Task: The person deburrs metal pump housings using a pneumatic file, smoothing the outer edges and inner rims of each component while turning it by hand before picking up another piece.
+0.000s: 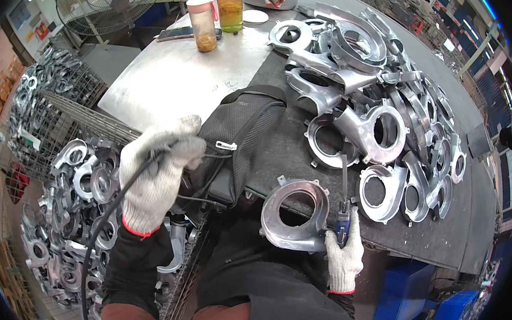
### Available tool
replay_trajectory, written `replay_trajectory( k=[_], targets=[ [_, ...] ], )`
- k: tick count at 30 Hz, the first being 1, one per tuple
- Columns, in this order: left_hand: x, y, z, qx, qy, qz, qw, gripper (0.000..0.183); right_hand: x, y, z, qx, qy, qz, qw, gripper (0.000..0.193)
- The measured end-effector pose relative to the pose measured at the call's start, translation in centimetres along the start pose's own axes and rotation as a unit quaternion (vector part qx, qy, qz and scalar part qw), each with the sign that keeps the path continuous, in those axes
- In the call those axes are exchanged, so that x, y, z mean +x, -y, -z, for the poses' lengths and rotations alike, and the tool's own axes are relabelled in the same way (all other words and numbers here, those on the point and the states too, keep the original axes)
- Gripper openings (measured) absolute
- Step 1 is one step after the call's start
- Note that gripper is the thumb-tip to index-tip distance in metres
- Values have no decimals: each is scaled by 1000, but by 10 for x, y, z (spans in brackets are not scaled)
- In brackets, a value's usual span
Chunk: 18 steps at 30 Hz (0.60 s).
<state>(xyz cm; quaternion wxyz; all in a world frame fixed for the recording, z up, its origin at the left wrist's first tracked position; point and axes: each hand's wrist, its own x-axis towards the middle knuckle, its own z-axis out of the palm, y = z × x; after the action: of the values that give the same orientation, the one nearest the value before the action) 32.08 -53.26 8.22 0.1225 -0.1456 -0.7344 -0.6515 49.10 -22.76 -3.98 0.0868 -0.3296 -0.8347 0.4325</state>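
My left hand (163, 167), in a white knit glove, is closed around a black cable (107, 223) beside a black mesh bag (239, 131) with a white zip pull. The cable hangs down to the lower left, and thin black cords run from the bag. My right hand (343, 261), also gloved, grips a tool (343, 222) with a dark blue handle and a narrow grey blade pointing up; its exact kind is unclear. Against that hand, at the table's near edge, is a silver snail-shaped metal housing (299, 217). Whether the fingers also hold it is hidden.
Many similar housings (380, 132) are heaped on the dark table mat (275, 173) to the right. A wire basket (93, 121) and more castings (64, 247) stand at left. Two drink bottles (230, 8) and a phone (174, 33) sit at the back. Blue bins (405, 292) stand below right.
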Motion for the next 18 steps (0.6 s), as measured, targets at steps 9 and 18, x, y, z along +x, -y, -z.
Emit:
replay_trajectory(
  k=[9, 18],
  targets=[
    [-77, 18, 7, -142, -228, 120, 956, 23, -6, 14, 1, 14, -10, -62, 998, 81],
    [-160, 96, -63, 79, 353, 312, 879, 97, -8, 29, 3, 11, 20, -106, 994, 76]
  ],
)
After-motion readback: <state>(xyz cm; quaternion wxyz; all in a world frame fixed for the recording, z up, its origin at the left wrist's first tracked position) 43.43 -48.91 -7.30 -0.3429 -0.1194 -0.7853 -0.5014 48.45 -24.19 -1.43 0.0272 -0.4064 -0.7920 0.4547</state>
